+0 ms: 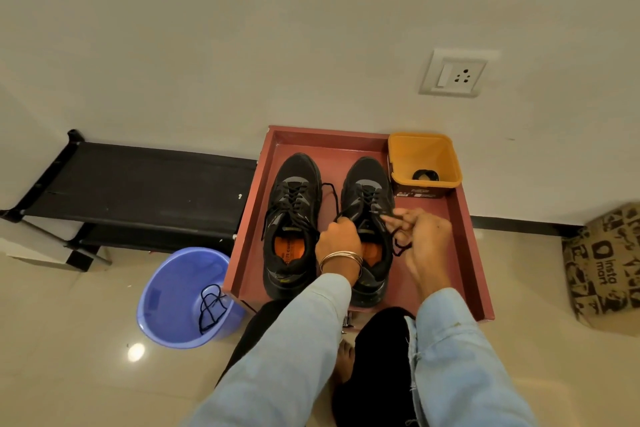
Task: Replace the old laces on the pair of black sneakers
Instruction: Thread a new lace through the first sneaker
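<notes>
A person sits on the floor, looking down at a pair of black sneakers (329, 225) standing side by side, toes away, in a shallow red tray (467, 246) that keeps them steady and within reach. Both arms in pale blue sleeves reach forward over the right-hand shoe. The left hand (337, 241), bangles at its wrist, is curled, knuckles up, pinching one end of a black lace (330, 198) that loops away past its fingertips between the shoes. The right hand (420, 236) is turned inward and pinches the other lace end, which dangles below its fingers. Probably the lace is being worked at the upper eyelets. Beyond the right hand stands a yellow tub (424, 156) with a coiled lace inside. Left of the left hand, a blue bucket (166, 291) holds a loose lace, likely discarded.
</notes>
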A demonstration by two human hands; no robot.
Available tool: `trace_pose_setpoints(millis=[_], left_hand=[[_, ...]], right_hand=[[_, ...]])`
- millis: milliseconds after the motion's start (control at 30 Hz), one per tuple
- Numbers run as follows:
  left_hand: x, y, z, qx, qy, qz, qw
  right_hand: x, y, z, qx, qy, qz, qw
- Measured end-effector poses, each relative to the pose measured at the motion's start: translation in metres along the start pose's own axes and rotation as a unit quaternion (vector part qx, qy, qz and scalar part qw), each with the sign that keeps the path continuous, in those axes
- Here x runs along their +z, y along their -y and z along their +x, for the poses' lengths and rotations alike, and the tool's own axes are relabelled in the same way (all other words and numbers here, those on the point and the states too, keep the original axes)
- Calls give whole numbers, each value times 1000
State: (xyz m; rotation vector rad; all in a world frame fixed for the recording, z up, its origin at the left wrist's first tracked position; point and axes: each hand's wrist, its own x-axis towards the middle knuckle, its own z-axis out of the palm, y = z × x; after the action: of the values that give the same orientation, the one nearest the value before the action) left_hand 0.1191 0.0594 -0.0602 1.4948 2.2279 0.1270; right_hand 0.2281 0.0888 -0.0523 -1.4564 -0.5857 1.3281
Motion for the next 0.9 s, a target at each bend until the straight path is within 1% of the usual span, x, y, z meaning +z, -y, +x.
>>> trace_pose_setpoints(millis=[33,67,100,133,167,233,267,333,367,400,433,467,500,533,567,600,633,667,700,767,900], left_hand=[[-1,0,1,-2,1,-2,1000],[-2,1,0,-3,1,-1,1000],[-2,1,0,-4,1,2,1000],[-3,1,-1,-3,0,3,1000],[-2,0,-1,-4,0,3,1000],[-2,0,-2,-6,7,0,1000],[-2,0,-1,-8,11,-6,1000],[-4,1,1,-10,26,-20,999],[-6,2,1,-11,35,-24,999],[-9,2,0,-11,36,-22,999],[-12,2,-1,-9,24,-13,1000],[-17,1,-3,-3,-1,-1,1000],[-22,-1,-3,9,-32,9,999],[-27,-4,-2,33,-65,15,997],[-30,-7,2,72,-89,18,993],[-31,-10,8,122,-98,22,987],[-31,-12,16,173,-94,34,980],[-30,-15,23,211,-80,55,973],[-28,-17,29,231,-68,78,967],[-23,-18,36,237,-58,123,962],[-8,-21,37,244,-92,176,949]], right_hand=[[-4,2,3,37,-7,59,998],[-9,4,7,45,-16,53,997],[-14,3,11,31,-28,-4,999],[-20,1,15,8,-42,-86,995],[-25,-1,19,-14,-56,-176,983],[-34,0,20,-39,-73,-333,939],[-36,0,19,-58,-83,-410,906],[-35,2,12,-102,-118,-556,816],[-31,5,6,-131,-134,-594,782],[-26,7,1,-166,-130,-607,766],[-20,8,-3,-201,-94,-607,763],[-13,7,-5,-221,-38,-598,770],[-6,4,-5,-221,20,-589,777],[0,-1,-6,-205,67,-593,776],[6,-6,-7,-190,95,-612,762],[10,-11,-8,-176,103,-637,744],[12,-16,-9,-167,94,-652,734],[13,-17,-11,-156,80,-659,732],[12,-18,-11,-150,68,-662,731],[11,-21,-8,-151,58,-668,727],[9,-22,0,-156,75,-658,733]])
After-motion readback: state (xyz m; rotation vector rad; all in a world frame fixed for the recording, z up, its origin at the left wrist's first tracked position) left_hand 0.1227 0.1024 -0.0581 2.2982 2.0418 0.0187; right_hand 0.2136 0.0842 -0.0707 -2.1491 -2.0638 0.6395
